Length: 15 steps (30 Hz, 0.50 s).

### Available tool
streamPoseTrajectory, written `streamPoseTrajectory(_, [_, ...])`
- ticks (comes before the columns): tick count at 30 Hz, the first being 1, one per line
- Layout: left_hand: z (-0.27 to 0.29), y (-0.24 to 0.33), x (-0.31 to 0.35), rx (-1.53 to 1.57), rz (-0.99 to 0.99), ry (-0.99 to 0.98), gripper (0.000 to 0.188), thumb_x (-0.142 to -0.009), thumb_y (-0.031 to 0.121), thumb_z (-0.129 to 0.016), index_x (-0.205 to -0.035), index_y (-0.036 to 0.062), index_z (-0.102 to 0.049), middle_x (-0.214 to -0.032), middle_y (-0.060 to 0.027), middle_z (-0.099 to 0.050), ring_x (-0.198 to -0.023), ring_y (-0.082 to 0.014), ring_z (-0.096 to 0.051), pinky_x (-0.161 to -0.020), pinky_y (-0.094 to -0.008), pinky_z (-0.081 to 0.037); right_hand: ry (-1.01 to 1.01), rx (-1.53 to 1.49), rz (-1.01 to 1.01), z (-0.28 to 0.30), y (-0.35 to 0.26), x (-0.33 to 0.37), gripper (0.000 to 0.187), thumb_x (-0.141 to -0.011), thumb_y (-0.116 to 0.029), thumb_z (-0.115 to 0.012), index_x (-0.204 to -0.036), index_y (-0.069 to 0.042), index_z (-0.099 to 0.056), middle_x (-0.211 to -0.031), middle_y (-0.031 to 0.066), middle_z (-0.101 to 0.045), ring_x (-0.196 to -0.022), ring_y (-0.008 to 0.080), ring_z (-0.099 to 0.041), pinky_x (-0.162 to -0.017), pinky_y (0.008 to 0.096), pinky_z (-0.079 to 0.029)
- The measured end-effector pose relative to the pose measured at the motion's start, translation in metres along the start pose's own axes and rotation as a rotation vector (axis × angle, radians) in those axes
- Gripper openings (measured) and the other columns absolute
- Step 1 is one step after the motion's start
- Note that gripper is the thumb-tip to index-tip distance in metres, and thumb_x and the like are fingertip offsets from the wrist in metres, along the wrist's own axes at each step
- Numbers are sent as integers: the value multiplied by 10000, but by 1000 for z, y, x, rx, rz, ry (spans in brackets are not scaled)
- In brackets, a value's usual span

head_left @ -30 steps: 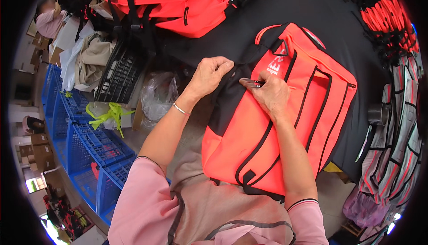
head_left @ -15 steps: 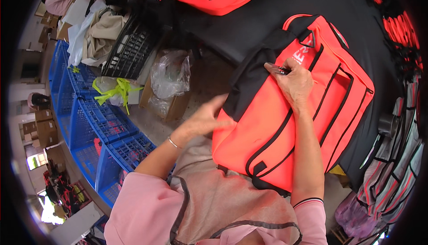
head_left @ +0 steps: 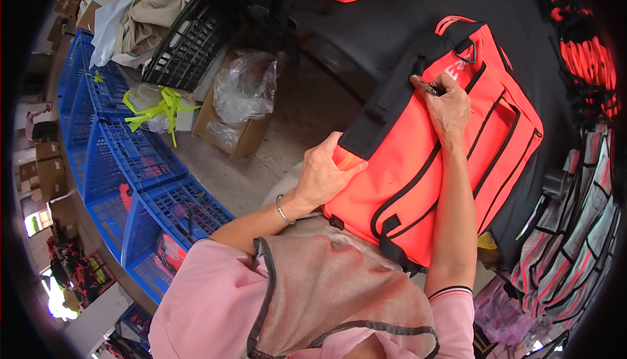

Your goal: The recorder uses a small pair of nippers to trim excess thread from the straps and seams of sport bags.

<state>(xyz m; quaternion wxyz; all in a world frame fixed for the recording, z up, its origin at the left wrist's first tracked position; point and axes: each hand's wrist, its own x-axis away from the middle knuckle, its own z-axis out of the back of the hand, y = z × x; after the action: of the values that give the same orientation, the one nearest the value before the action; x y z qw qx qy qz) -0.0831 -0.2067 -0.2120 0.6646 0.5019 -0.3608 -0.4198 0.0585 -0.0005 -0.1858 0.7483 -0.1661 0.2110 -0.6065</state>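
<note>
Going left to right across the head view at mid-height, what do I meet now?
Blue crates → clear plastic bag → left hand → right hand, pinching a small dark tool over the orange bag → grey-and-red striped fabric.

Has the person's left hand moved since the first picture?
Yes: the left hand has moved toward the person's body, judged against the clear plastic bag.

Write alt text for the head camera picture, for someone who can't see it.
A person handles a bright red-orange and black bag, the left hand touching its edge, the right hand holding a small dark object. Blue plastic crates stand to the left.
</note>
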Motion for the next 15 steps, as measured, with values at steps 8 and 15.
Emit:
streamPoseTrajectory(8, [3,-5,-3,-16,-17,-26,377,-771,166,-802,-1020,-11,-583,-901,-154,-701,-811,-264,-701,-736,-356,-545,49,24,99,-4,8,2,540,-713,-587,-771,-725,-69,-619,-602,122,-600,-603,324,-627,-572,408,-467])
streamPoseTrajectory(15, [2,-14,-3,125,199,30,359,-1011,307,-507,-1038,-33,-621,-899,-64,-641,-892,-73,-533,-791,-263,-461,31,24,168,-13,22,3,537,-731,-594,-753,-706,-80,-599,-626,137,-615,-595,339,-633,-536,442,-460])
